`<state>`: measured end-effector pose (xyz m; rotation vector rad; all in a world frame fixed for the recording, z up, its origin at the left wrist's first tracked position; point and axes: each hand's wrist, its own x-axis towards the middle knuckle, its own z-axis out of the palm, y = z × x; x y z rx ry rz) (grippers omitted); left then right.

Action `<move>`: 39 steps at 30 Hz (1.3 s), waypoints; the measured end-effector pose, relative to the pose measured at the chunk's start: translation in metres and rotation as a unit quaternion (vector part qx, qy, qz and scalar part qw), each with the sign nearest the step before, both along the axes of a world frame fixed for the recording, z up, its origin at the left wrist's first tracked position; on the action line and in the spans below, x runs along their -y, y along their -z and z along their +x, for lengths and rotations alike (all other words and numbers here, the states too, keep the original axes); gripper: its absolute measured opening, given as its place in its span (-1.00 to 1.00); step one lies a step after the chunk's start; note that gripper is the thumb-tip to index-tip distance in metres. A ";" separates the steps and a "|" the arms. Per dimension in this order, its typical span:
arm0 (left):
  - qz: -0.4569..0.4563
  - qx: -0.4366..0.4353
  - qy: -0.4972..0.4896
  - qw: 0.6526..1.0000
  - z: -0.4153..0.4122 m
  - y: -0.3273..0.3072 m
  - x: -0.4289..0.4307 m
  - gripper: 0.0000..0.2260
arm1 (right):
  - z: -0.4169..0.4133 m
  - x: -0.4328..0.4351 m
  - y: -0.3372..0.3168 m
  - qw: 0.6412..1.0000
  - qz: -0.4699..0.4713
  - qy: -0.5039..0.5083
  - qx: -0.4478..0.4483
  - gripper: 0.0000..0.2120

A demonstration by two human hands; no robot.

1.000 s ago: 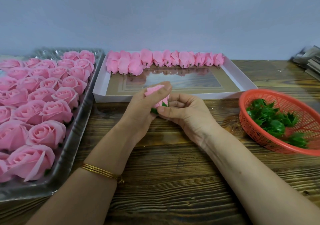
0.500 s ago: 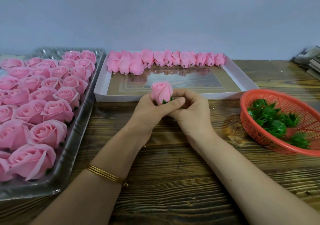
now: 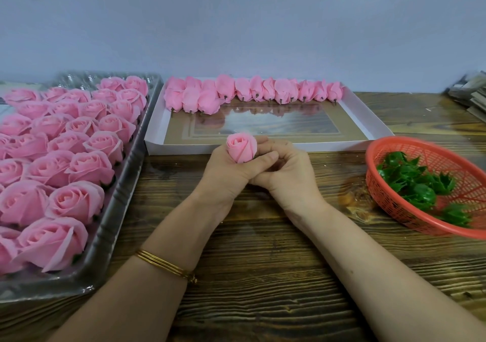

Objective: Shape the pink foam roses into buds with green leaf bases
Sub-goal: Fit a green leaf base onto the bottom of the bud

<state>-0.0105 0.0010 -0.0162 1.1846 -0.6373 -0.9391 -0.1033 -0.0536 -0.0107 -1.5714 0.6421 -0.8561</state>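
A pink foam rose bud stands upright between my hands at the table's middle, petals closed into a tight bud. My left hand grips its lower half, thumb laid across the front. My right hand curls in against the bud's base from the right; its fingertips and the green leaf base are hidden. Open pink roses fill the clear plastic tray at left. Finished buds line the far side of the white box lid. Green leaf bases lie in the red basket.
Bare wooden tabletop lies in front of my forearms. A stack of papers or boxes sits at the far right edge. A plain wall stands right behind the trays. A gold bangle is on my left wrist.
The bud has turned upright from lying under my left fingers. My hands closed together around its base and rose slightly; the green base that showed earlier is now covered.
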 end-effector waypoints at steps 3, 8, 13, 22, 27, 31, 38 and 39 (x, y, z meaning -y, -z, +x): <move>-0.002 0.010 0.003 1.000 0.000 0.000 0.000 -0.76 | -0.001 0.000 0.000 1.000 0.002 0.016 -0.026 -0.64; -0.004 0.027 -0.001 1.000 0.000 0.001 0.000 -0.81 | -0.001 -0.002 -0.001 0.999 0.021 0.027 -0.021 -0.66; -0.023 0.037 -0.015 0.999 -0.001 0.001 0.001 -0.86 | 0.002 0.000 0.003 0.999 -0.002 0.030 -0.044 -0.69; -0.024 0.141 -0.044 0.989 0.003 0.005 0.000 -0.90 | -0.009 0.011 -0.008 0.992 0.096 0.032 0.073 -0.69; -0.042 0.217 0.028 0.975 -0.003 0.006 0.001 -0.88 | -0.010 0.009 -0.009 0.988 0.071 -0.026 0.132 -0.88; -0.013 0.254 0.037 0.966 -0.002 0.007 0.002 -0.94 | -0.008 0.008 -0.008 0.987 0.061 -0.070 0.135 -0.95; -0.031 0.263 0.043 0.963 0.001 0.010 0.004 -0.74 | -0.009 0.007 -0.008 0.986 0.064 -0.096 0.118 -0.92; -0.031 0.263 0.041 0.963 0.000 0.009 0.004 -0.71 | -0.009 0.007 -0.008 0.987 0.071 -0.093 0.115 -0.90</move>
